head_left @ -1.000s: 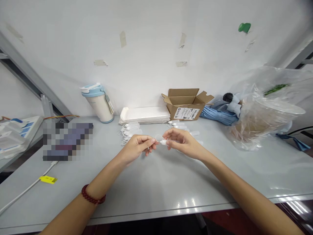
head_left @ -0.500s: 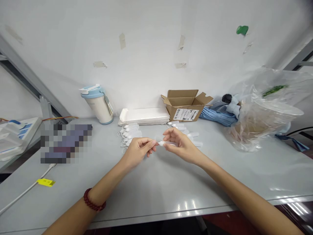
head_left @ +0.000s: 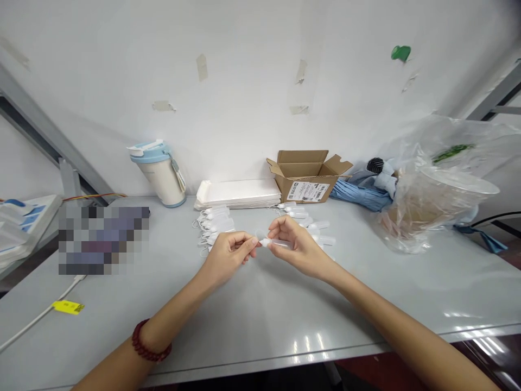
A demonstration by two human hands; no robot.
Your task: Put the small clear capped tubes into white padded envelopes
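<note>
Both hands meet over the middle of the grey table [head_left: 260,309]. My right hand [head_left: 299,244] grips a small clear plastic tube [head_left: 275,243] lying sideways. My left hand [head_left: 230,254] pinches the tube's white cap end [head_left: 264,243] between thumb and fingers. Behind the left hand lies a pile of several similar white-capped tubes [head_left: 214,224]. More tubes [head_left: 315,227] lie behind the right hand.
At the back stand a white and blue jug [head_left: 158,172], a stack of flat white trays [head_left: 238,193] and an open cardboard box [head_left: 307,175]. Blue cloth [head_left: 360,191] and a clear plastic bag [head_left: 439,184] lie right. A white cable with yellow tag [head_left: 67,307] runs left.
Both hands stay together on the tube and have drifted slightly down and left in view as the camera shifts. The grip looks the same.
</note>
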